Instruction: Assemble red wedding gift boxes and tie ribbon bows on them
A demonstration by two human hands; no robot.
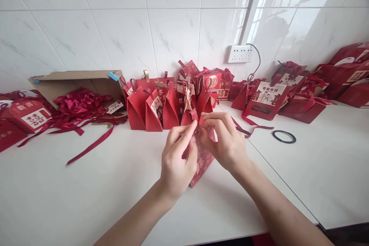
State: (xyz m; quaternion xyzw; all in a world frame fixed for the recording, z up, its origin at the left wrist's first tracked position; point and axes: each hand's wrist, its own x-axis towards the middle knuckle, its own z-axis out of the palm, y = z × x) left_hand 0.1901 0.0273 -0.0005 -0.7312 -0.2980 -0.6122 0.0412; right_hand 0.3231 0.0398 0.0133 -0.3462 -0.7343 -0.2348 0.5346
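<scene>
A dark red patterned box (203,159) stands on the white table, partly hidden by both hands. A red ribbon loop (193,114) rises at its top. My left hand (179,153) pinches the ribbon at the box's top, thumb and fingers pressed together. Close beside it on the right, my right hand (223,136) has its fingers curled and closed at the same spot; what they hold is too small to make out. Just behind the hands stands a row of red pointed gift boxes (154,113).
An open cardboard box (77,77) of red ribbons lies at the back left. More red gift boxes (266,98) stand at the back right. A black ring (284,137) lies on the white table (115,184). A power socket (239,54) is on the wall.
</scene>
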